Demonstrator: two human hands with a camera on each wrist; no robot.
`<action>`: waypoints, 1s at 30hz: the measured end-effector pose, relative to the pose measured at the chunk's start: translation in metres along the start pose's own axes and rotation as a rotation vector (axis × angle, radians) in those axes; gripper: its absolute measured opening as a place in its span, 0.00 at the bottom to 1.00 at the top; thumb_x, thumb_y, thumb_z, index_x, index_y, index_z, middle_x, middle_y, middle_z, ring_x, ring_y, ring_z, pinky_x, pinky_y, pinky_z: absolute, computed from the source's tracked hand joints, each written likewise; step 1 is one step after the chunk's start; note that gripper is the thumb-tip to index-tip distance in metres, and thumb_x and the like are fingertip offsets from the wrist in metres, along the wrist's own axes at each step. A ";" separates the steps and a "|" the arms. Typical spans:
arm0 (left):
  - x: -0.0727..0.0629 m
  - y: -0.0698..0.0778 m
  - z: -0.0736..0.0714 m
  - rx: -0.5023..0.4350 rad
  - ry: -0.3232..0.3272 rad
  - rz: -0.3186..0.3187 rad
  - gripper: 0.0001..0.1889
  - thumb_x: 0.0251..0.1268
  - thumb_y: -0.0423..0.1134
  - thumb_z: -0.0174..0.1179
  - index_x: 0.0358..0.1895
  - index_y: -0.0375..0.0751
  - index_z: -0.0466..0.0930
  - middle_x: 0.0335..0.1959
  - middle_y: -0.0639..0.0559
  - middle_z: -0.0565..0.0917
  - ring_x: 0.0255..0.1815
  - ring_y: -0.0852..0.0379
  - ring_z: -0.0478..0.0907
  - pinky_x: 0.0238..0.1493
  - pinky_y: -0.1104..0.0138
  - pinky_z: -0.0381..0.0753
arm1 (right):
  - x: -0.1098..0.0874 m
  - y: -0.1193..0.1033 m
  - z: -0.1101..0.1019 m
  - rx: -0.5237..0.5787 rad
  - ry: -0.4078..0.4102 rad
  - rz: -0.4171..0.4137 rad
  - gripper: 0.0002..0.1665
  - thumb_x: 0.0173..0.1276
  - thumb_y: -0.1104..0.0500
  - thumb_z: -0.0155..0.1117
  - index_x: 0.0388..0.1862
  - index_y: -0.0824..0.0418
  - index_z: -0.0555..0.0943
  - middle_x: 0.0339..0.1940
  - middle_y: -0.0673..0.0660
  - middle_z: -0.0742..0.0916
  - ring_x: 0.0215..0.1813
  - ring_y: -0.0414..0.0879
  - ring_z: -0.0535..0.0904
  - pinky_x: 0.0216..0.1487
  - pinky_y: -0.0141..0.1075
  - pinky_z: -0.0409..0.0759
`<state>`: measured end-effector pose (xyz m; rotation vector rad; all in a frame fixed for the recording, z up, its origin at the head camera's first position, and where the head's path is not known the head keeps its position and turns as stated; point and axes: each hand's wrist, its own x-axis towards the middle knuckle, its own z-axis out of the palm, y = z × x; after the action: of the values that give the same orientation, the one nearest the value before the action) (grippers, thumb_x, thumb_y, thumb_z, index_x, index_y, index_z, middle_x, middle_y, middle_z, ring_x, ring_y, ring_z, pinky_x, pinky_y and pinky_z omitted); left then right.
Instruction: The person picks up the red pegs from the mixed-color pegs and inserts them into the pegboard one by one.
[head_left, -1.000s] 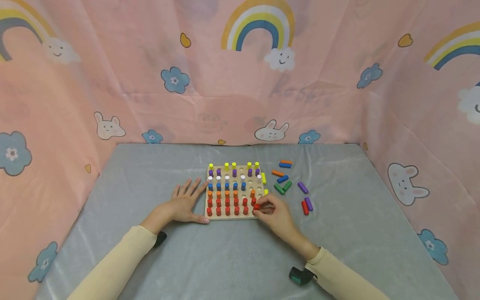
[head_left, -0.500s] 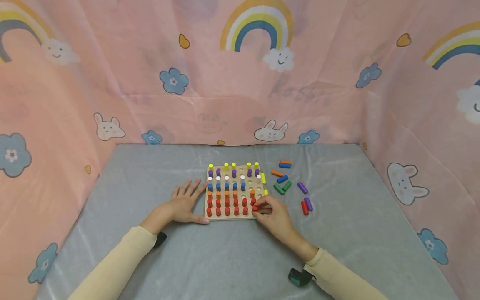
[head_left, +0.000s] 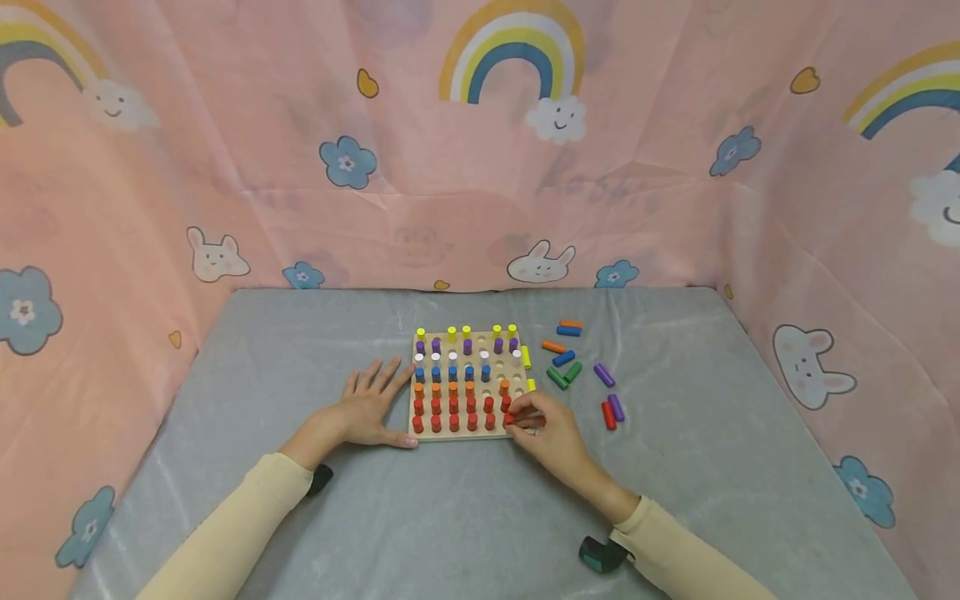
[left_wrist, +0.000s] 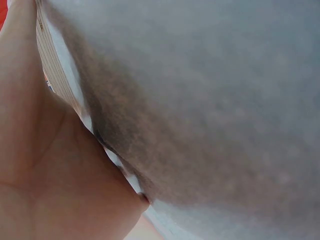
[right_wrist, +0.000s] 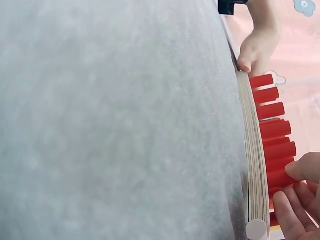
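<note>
A wooden pegboard stands on the grey cloth with rows of coloured pegs upright in it. My left hand lies with fingers spread at the board's left edge, thumb by the front left corner. At the front right corner, my right hand pinches a red peg between thumb and fingers. In the right wrist view that red peg stands at the near end of the front red row, with my thumb against it. Its lower end is partly hidden in the head view.
Loose pegs lie right of the board: green pegs, blue pegs, orange pegs, purple pegs and a red peg. A yellow peg lies against the board's right side. A patterned pink curtain encloses the table.
The red peg in my right hand has moved slightly left and down, into line with the front row. My left hand stays in place.
</note>
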<state>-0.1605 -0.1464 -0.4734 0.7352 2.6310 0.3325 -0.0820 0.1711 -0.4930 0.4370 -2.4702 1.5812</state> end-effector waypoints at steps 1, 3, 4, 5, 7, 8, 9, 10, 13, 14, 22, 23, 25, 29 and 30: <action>0.000 -0.001 0.001 0.000 -0.002 -0.001 0.67 0.45 0.80 0.60 0.81 0.52 0.34 0.83 0.41 0.35 0.82 0.33 0.30 0.75 0.32 0.33 | 0.000 -0.001 -0.001 -0.002 -0.001 0.004 0.14 0.55 0.73 0.73 0.39 0.62 0.81 0.39 0.58 0.87 0.39 0.49 0.86 0.42 0.36 0.87; 0.001 -0.001 0.001 -0.003 -0.004 0.000 0.67 0.45 0.80 0.60 0.81 0.52 0.34 0.83 0.41 0.36 0.82 0.33 0.31 0.75 0.32 0.33 | 0.000 -0.003 -0.003 -0.009 0.003 0.010 0.14 0.56 0.72 0.73 0.39 0.62 0.81 0.38 0.59 0.87 0.39 0.49 0.86 0.42 0.37 0.87; 0.000 0.000 0.000 -0.004 -0.001 0.000 0.67 0.45 0.79 0.61 0.81 0.52 0.34 0.83 0.41 0.36 0.82 0.33 0.31 0.75 0.32 0.34 | 0.001 -0.004 -0.004 -0.010 0.007 0.014 0.14 0.56 0.72 0.73 0.39 0.62 0.81 0.38 0.58 0.87 0.39 0.49 0.85 0.42 0.37 0.87; 0.000 0.001 0.000 -0.003 0.001 0.000 0.66 0.46 0.78 0.62 0.81 0.51 0.35 0.83 0.40 0.37 0.82 0.32 0.32 0.75 0.32 0.34 | 0.001 -0.005 -0.006 -0.009 0.013 0.019 0.14 0.56 0.72 0.73 0.40 0.62 0.81 0.38 0.58 0.87 0.39 0.49 0.85 0.42 0.38 0.87; -0.001 0.002 -0.001 0.000 0.000 -0.006 0.65 0.47 0.76 0.63 0.82 0.51 0.36 0.83 0.40 0.37 0.82 0.32 0.32 0.75 0.32 0.35 | 0.002 -0.008 -0.009 -0.006 0.022 0.019 0.14 0.56 0.72 0.73 0.40 0.63 0.81 0.38 0.59 0.86 0.40 0.51 0.85 0.42 0.38 0.87; -0.001 0.002 -0.002 -0.001 0.001 -0.005 0.65 0.47 0.75 0.64 0.82 0.51 0.36 0.83 0.40 0.38 0.82 0.32 0.33 0.75 0.31 0.35 | 0.003 -0.009 -0.011 0.000 0.024 0.018 0.14 0.56 0.72 0.73 0.40 0.64 0.81 0.38 0.59 0.86 0.41 0.52 0.84 0.42 0.38 0.87; -0.001 0.002 -0.002 0.000 0.000 -0.007 0.65 0.47 0.75 0.64 0.82 0.50 0.36 0.83 0.40 0.38 0.82 0.32 0.33 0.75 0.31 0.36 | 0.004 -0.010 -0.013 0.012 0.024 0.016 0.14 0.57 0.71 0.73 0.41 0.65 0.81 0.39 0.60 0.86 0.41 0.54 0.84 0.42 0.37 0.87; -0.001 0.002 -0.001 -0.001 0.000 -0.007 0.65 0.47 0.75 0.64 0.82 0.51 0.36 0.83 0.40 0.38 0.82 0.32 0.33 0.75 0.31 0.35 | 0.004 -0.010 -0.015 0.020 0.024 0.015 0.13 0.57 0.71 0.73 0.41 0.66 0.81 0.39 0.61 0.86 0.42 0.55 0.84 0.42 0.37 0.87; 0.000 0.001 0.000 -0.002 -0.009 -0.010 0.66 0.46 0.77 0.62 0.81 0.52 0.34 0.83 0.42 0.36 0.82 0.33 0.31 0.76 0.32 0.34 | 0.005 -0.010 -0.022 0.026 0.030 0.034 0.13 0.58 0.69 0.73 0.42 0.66 0.82 0.40 0.62 0.86 0.42 0.54 0.85 0.43 0.32 0.86; 0.000 0.000 0.001 -0.005 -0.009 -0.008 0.66 0.46 0.79 0.61 0.81 0.52 0.34 0.83 0.42 0.35 0.82 0.34 0.30 0.76 0.33 0.33 | 0.005 -0.009 -0.025 0.025 0.036 0.045 0.13 0.59 0.68 0.73 0.43 0.65 0.82 0.41 0.63 0.86 0.42 0.53 0.85 0.43 0.31 0.86; 0.000 -0.002 0.002 -0.022 0.004 0.009 0.67 0.43 0.81 0.59 0.81 0.53 0.34 0.83 0.42 0.35 0.82 0.33 0.30 0.75 0.32 0.32 | 0.007 0.005 -0.057 -0.018 0.086 0.205 0.17 0.60 0.65 0.73 0.48 0.67 0.82 0.43 0.64 0.86 0.40 0.33 0.82 0.41 0.24 0.83; 0.001 -0.002 0.002 -0.015 -0.003 0.003 0.67 0.44 0.81 0.59 0.81 0.53 0.33 0.83 0.42 0.34 0.82 0.34 0.29 0.76 0.33 0.32 | 0.007 0.007 -0.061 -0.023 0.088 0.215 0.17 0.60 0.65 0.73 0.48 0.67 0.82 0.43 0.65 0.86 0.39 0.32 0.82 0.41 0.24 0.83; 0.000 -0.001 0.002 -0.011 -0.004 0.001 0.67 0.45 0.80 0.59 0.81 0.52 0.33 0.83 0.42 0.35 0.82 0.34 0.30 0.75 0.33 0.32 | 0.005 0.010 -0.068 -0.037 0.091 0.231 0.18 0.60 0.64 0.74 0.48 0.67 0.81 0.43 0.66 0.86 0.39 0.31 0.81 0.40 0.23 0.83; -0.001 0.002 -0.001 -0.007 -0.001 -0.003 0.65 0.47 0.77 0.62 0.82 0.51 0.35 0.83 0.41 0.36 0.82 0.32 0.32 0.75 0.32 0.35 | 0.002 0.015 -0.083 -0.041 0.091 0.247 0.18 0.60 0.65 0.74 0.48 0.70 0.81 0.43 0.67 0.86 0.37 0.29 0.81 0.39 0.23 0.81; -0.001 0.002 -0.002 -0.007 0.001 -0.001 0.65 0.47 0.76 0.63 0.82 0.50 0.36 0.83 0.40 0.37 0.82 0.32 0.32 0.75 0.31 0.35 | 0.001 0.016 -0.086 -0.038 0.094 0.253 0.18 0.59 0.65 0.74 0.48 0.71 0.81 0.43 0.68 0.86 0.37 0.29 0.81 0.39 0.23 0.81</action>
<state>-0.1597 -0.1454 -0.4711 0.7322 2.6293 0.3417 -0.0889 0.2557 -0.4705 0.0431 -2.5593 1.5972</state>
